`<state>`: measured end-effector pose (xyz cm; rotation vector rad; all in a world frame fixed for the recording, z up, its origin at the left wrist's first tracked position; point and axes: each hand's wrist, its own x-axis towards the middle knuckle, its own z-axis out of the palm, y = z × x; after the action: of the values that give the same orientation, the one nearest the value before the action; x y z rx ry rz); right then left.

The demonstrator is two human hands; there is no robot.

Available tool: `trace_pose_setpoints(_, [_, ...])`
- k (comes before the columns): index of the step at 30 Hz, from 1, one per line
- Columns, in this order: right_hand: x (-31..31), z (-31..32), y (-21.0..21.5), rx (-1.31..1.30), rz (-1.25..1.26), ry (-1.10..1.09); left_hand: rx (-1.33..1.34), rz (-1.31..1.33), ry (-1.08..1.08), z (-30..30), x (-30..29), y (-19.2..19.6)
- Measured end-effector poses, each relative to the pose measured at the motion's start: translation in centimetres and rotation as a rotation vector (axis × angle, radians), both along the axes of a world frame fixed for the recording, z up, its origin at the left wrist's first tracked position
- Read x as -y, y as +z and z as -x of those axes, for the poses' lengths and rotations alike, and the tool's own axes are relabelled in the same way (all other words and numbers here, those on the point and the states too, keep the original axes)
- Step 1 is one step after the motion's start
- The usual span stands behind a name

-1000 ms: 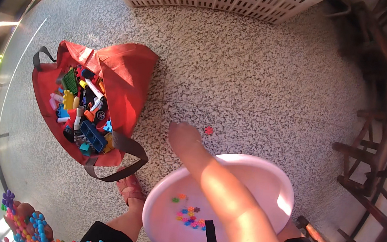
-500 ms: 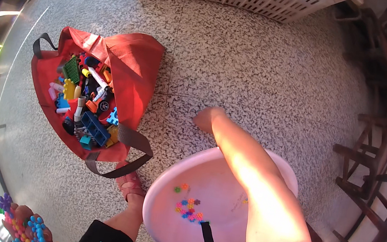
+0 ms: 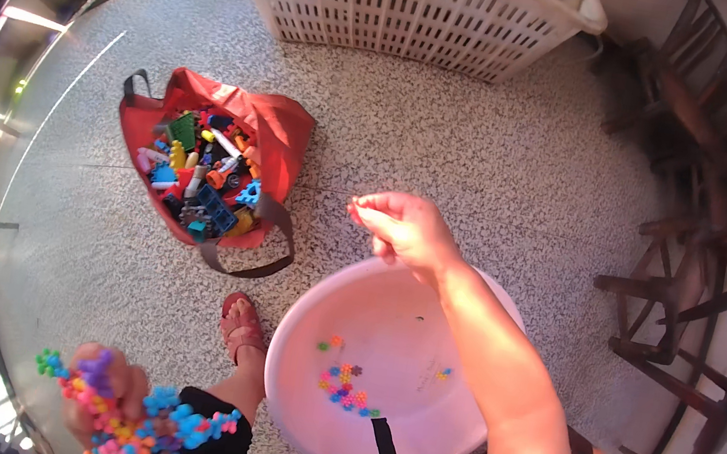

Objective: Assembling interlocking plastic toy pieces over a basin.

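Observation:
At the lower left, my left hand (image 3: 134, 390) is closed around a cluster of linked flower-shaped plastic pieces (image 3: 160, 427) in pink, blue, purple, orange and green. My right hand (image 3: 414, 232) hovers above the far rim of a pink basin (image 3: 283, 422). Its thumb and index finger pinch a small reddish piece (image 3: 354, 211), too small to make out fully. Several loose flower-shaped pieces (image 3: 345, 386) lie on the basin's bottom, and a few more (image 3: 444, 373) sit apart to the right.
A red fabric bag (image 3: 280, 125) full of mixed toys stands open at the left. Beyond it is a large white slatted basket (image 3: 394, 20). Dark wooden chairs (image 3: 682, 293) line the right side. My sandalled foot (image 3: 243, 327) rests left of the basin.
My right hand has turned so its pinching fingers now show. My left hand has risen and come right with the cluster. The view has shifted, showing more of the basket.

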<state>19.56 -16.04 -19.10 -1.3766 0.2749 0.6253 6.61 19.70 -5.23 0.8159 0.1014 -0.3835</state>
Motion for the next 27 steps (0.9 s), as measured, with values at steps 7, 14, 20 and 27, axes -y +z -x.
trace_pose_setpoints(7, [2.4, 12.2, 15.9, 0.102, -0.196, -0.172, 0.160, -0.379, -0.266, 1.0, 9.2, 4.4])
trace_pose_setpoints(14, [4.8, 22.7, 23.2, 0.428, -0.037, -0.331, 0.529, -0.592, -0.435, 4.8, 16.4, 9.9])
trace_pose_setpoints(20, [8.3, 27.1, 21.2, 0.457, -0.197, -0.490, 0.387, -0.530, -0.491, 6.5, 22.8, 10.0])
trace_pose_setpoints(27, [9.8, 26.2, 19.7, 0.501, -0.097, -0.501, 0.639, -0.577, -0.496, 4.7, 25.7, 6.1])
